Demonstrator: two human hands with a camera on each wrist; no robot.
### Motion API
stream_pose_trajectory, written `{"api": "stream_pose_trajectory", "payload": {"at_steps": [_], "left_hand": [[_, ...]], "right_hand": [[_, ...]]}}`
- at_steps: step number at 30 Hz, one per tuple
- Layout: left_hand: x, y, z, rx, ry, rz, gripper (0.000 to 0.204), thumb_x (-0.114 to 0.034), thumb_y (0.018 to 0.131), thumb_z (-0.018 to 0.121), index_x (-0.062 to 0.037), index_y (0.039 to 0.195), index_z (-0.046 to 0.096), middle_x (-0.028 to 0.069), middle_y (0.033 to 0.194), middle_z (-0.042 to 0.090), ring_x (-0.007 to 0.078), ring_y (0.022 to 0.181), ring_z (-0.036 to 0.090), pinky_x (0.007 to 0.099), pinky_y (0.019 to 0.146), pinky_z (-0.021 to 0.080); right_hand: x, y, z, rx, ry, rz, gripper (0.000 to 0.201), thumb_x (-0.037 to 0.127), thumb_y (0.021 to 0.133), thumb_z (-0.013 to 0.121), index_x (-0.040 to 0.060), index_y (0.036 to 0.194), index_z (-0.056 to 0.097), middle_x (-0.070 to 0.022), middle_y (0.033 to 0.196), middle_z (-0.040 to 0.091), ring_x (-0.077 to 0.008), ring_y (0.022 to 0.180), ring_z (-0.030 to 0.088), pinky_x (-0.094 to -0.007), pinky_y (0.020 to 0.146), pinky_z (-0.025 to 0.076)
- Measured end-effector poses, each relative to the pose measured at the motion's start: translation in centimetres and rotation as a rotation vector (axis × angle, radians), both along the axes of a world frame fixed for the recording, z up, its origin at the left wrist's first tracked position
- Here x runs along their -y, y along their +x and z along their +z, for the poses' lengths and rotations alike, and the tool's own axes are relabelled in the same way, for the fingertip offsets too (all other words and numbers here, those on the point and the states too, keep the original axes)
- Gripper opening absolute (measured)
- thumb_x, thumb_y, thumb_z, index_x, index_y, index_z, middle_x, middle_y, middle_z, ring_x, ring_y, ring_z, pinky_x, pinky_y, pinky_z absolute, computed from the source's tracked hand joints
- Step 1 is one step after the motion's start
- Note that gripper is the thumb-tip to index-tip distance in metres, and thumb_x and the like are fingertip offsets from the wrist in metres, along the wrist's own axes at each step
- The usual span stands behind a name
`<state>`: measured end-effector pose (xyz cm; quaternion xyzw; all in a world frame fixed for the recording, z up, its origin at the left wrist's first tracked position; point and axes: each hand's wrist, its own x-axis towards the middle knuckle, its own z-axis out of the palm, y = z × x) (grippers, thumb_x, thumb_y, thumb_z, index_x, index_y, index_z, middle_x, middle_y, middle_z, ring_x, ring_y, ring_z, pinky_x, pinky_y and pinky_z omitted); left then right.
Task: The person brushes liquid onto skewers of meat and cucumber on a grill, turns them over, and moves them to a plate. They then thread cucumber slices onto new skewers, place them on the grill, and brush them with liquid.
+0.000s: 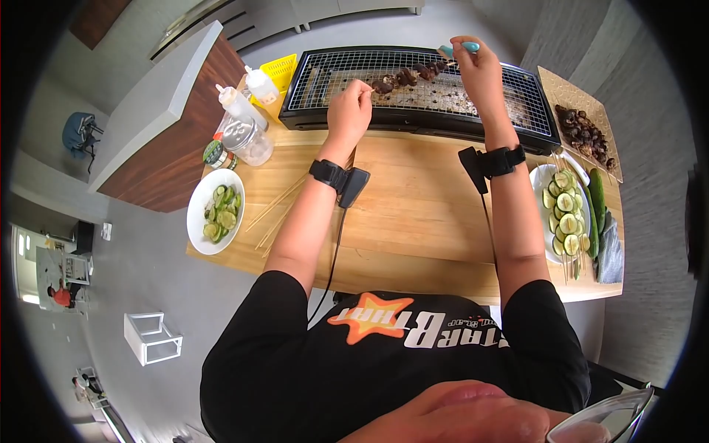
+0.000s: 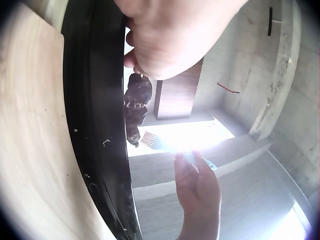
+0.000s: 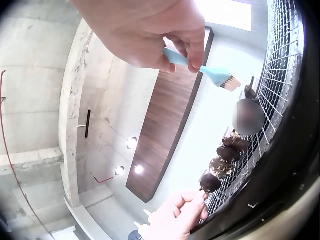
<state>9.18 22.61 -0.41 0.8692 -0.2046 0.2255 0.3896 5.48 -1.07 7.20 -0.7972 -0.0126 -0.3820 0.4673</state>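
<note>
My left hand pinches the near end of a skewer threaded with dark brown mushroom-like pieces. The loaded skewer lies over the wire grate of a black grill. A light blue basting brush is held in my right hand, between thumb and fingers. Its pale bristles point toward the far end of the skewer, close by the pieces. From the left wrist view, the brush and right hand show beyond the dark pieces.
White squeeze bottles, a clear jar and a yellow basket stand left of the grill. A bowl of green slices and bare skewers are nearer. At right lie zucchini skewers on a plate and dark pieces on a board.
</note>
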Motion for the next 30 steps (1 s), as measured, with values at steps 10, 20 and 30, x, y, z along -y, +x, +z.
{"api": "stream_pose_trajectory", "payload": {"at_steps": [10, 20, 30], "left_hand": [[0.1, -0.2, 0.2, -0.012, -0.003, -0.001, 0.006, -0.012, 0.087, 0.059, -0.0069, 0.09, 0.061, 0.0137, 0.079, 0.067, 0.0336, 0.074, 0.064, 0.0412, 0.061, 0.049], [0.0, 0.0, -0.3, 0.019, -0.035, -0.015, 0.008, -0.011, 0.086, 0.059, -0.0068, 0.092, 0.063, 0.0151, 0.083, 0.068, 0.0347, 0.077, 0.065, 0.0408, 0.064, 0.05], [0.0, 0.2, -0.6, 0.039, -0.035, -0.012, 0.009, -0.014, 0.086, 0.058, -0.0074, 0.089, 0.063, 0.0131, 0.079, 0.068, 0.0335, 0.074, 0.065, 0.0413, 0.062, 0.05]], "right_hand": [[-2.2, 0.2, -0.3, 0.017, 0.149, 0.214, 0.022, 0.023, 0.092, 0.059, 0.0022, 0.099, 0.064, -0.0112, 0.07, 0.066, -0.0144, 0.061, 0.064, -0.0275, 0.058, 0.049], [-5.6, -1.1, -0.3, -0.02, 0.172, 0.38, 0.02, 0.018, 0.093, 0.058, -0.0002, 0.097, 0.062, -0.0117, 0.07, 0.066, -0.0151, 0.068, 0.068, -0.0268, 0.059, 0.05], [-2.3, -0.3, -0.2, -0.015, 0.0, 0.127, 0.017, 0.018, 0.091, 0.06, 0.0019, 0.096, 0.063, -0.0123, 0.07, 0.067, -0.0186, 0.065, 0.068, -0.0291, 0.06, 0.051]]}}
